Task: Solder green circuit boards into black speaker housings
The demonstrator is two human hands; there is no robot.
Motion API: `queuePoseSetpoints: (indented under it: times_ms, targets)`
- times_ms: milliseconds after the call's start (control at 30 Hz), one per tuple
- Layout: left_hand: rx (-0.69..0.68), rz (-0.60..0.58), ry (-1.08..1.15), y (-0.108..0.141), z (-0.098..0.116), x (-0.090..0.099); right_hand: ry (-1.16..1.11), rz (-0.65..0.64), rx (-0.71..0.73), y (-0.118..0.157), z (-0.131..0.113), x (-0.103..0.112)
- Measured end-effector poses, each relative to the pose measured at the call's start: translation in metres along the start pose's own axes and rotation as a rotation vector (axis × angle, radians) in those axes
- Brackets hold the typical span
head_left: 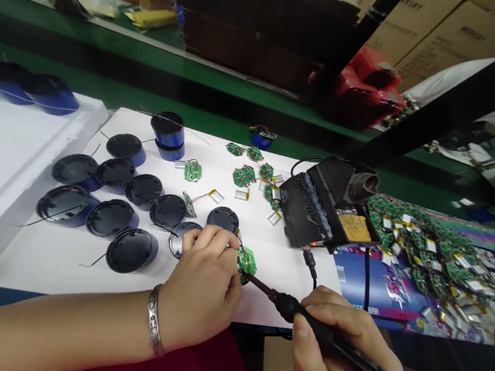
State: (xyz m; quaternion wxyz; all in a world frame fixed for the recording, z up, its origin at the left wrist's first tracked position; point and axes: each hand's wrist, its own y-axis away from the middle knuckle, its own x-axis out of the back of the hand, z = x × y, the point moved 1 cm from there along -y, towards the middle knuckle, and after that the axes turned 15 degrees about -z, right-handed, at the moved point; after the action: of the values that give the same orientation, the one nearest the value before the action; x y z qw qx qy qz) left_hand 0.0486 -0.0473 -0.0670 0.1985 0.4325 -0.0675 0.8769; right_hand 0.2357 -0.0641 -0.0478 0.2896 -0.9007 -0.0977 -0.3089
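Note:
A soldering iron (315, 330) lies across my right hand (340, 351), which is closed around its black handle. Its tip touches a green circuit board (248, 262) on the white work surface. At that board's left edge is my left hand (203, 284), its fingers curled and pinched together. What those fingertips grip, board or wire, is hidden behind the hand. A red wire runs up from the board. Close beyond the left hand are black-topped round caps with blue sides, one (223, 218) just behind the knuckles and another (183, 238) partly covered by the fingers.
Several more caps (112, 218) with thin wires stand left on the white sheet (63, 266). Small boards with battery packs (244, 176) lie behind. A black soldering station (307, 210) with a yellow sponge stands right, beside a board pile (428, 248). Other people's arms show across the bench.

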Motion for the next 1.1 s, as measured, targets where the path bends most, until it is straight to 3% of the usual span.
queuePoseSetpoints:
  times_ms: [167, 300, 433, 600, 767, 1100]
  targets:
    - [-0.003, -0.008, -0.002, 0.0, 0.0, 0.001, -0.042, -0.041, -0.016, -0.001, -0.008, 0.007]
    - [0.002, -0.022, -0.005, -0.001, 0.0, 0.001, -0.08, 0.147, -0.063, 0.0, -0.011, 0.007]
    - [0.017, -0.03, 0.002, 0.0, 0.0, 0.002, 0.11, 0.266, -0.061, 0.004, -0.003, 0.002]
    - [0.033, -0.05, 0.008, 0.001, 0.0, 0.003, 0.117, 0.082, -0.035, 0.007, 0.011, -0.011]
    - [0.03, -0.054, 0.015, 0.001, 0.0, 0.003, 0.196, -0.127, 0.124, 0.009, 0.02, -0.029]
    - [0.027, -0.084, 0.003, -0.001, 0.001, 0.008, 0.193, -0.106, 0.212, 0.016, 0.03, -0.047]
